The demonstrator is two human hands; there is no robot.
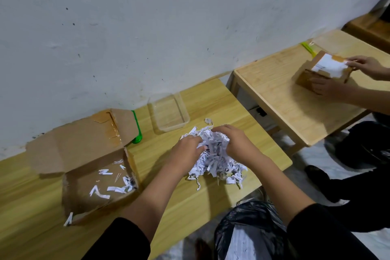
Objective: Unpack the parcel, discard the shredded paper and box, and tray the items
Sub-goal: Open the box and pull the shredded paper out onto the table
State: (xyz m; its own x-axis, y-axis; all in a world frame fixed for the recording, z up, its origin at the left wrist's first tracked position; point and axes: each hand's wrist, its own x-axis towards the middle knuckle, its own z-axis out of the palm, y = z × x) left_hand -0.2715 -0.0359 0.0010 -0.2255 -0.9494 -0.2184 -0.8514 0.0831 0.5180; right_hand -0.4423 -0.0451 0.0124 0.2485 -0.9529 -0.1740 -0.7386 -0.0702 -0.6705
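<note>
In the head view we see our left hand (186, 150) and right hand (234, 143) close together, fingers curled into one pile of shredded paper (215, 160) at the table's (211, 99) right near part. One open box (95, 173) lies left, a few strips inside. One clear tray (168, 112) sits far, beyond the pile. One black bag (253, 224) gapes near. At far right, another person's two hands grip a second box (325, 69).

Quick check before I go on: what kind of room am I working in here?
Probably a bare workroom set up for unpacking drills, not a home. Low wooden tables stand against a scuffed white wall, a black bin bag waits below, and a second person's hands open another parcel alongside.
</note>
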